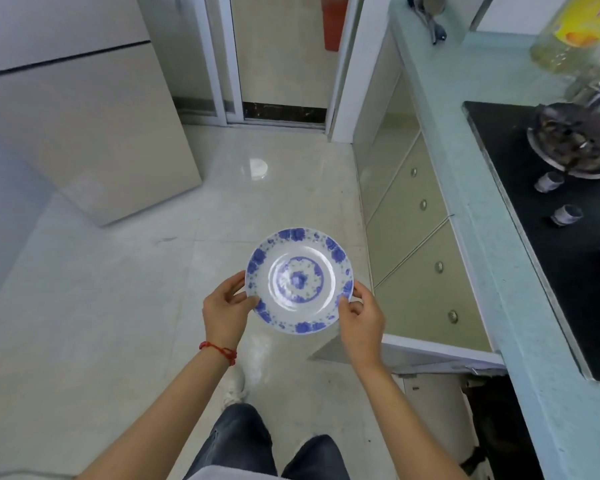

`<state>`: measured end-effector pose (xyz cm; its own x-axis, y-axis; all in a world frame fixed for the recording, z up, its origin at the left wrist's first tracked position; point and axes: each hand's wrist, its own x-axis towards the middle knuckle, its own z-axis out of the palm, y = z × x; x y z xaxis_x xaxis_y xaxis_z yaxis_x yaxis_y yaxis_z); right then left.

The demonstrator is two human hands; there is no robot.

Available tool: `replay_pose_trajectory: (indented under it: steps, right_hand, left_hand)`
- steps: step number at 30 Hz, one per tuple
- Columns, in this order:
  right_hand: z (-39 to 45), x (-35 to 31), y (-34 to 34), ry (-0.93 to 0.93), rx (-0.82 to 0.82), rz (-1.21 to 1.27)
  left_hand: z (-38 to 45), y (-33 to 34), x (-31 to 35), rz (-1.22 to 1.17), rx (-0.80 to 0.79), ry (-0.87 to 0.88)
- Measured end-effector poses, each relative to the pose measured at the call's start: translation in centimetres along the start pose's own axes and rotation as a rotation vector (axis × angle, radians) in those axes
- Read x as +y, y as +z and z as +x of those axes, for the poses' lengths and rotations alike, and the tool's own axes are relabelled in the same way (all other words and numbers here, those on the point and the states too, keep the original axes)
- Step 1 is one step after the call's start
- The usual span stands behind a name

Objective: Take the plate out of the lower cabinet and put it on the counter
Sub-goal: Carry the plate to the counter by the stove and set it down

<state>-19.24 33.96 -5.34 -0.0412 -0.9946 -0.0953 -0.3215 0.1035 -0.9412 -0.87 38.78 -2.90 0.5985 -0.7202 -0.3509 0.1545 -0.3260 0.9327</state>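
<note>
Plate [299, 280] in both hands, level above the floor [118, 289].
We see left hand [225, 312] and right hand [361, 318] fingers gripping opposite rims, counter [482, 216] just beside.

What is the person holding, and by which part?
The blue-and-white plate, held by its rim: left hand on the left edge, right hand on the right edge.
</note>
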Motion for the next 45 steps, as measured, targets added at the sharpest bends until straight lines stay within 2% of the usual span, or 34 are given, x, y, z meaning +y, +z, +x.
replay_pose_trajectory:
  steps: [11, 20, 30, 39, 45]
  right_hand:
    - [4.7, -4.3, 13.7, 0.006, -0.005, -0.017]
    - [9.0, -5.9, 18.6, 0.005, 0.000, -0.047]
    - [19.4, -7.5, 22.1, 0.007, -0.002, -0.040]
    - [32.5, -10.7, 23.7, -0.042, -0.017, -0.041]
    - [39.2, -12.1, 24.8, -0.049, 0.025, -0.037]
  left_hand:
    - [12.9, -7.6, 3.3, -0.011, -0.023, -0.047]
    - [19.5, -9.0, 4.9, -0.040, -0.034, -0.085]
    - [28.9, -5.4, 8.4, -0.015, -0.023, -0.052]
    - [38.9, 1.0, 14.1, -0.002, -0.004, -0.022]
    - [45.4, 4.6, 16.9, -0.003, -0.049, -0.006]
